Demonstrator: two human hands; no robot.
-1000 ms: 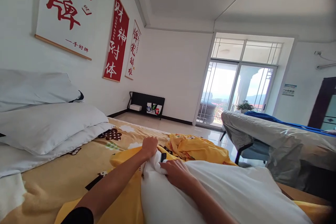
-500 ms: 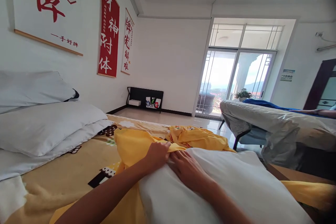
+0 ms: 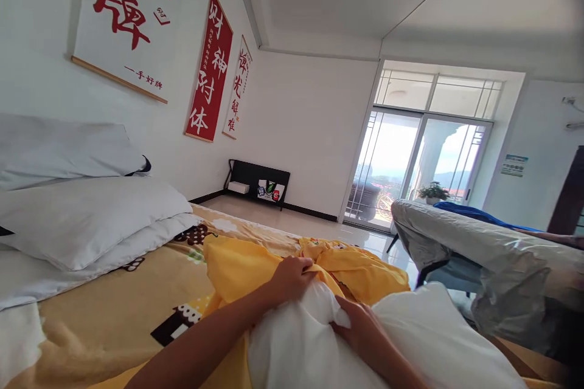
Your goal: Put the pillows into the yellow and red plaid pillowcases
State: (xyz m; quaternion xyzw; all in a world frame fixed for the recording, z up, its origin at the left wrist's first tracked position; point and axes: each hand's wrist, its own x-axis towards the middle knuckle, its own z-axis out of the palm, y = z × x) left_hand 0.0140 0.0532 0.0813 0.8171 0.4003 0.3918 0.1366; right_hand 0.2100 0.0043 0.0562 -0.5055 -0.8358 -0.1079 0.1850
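Observation:
A white pillow lies in front of me on the bed, partly inside a yellow pillowcase. My left hand is closed on the yellow fabric at the pillow's far end. My right hand presses on the white pillow with its fingers curled into the cloth just behind the yellow edge. More yellow fabric is bunched beyond the hands.
The bed has a yellow patterned sheet. White pillows are stacked at the left by the wall. A grey covered table stands at the right. Glass balcony doors are at the far end, past a tiled floor.
My left hand went from lying on the yellow edge to gripping it in a fist. The pillow's end has bunched up under my right hand. The view has tilted slightly.

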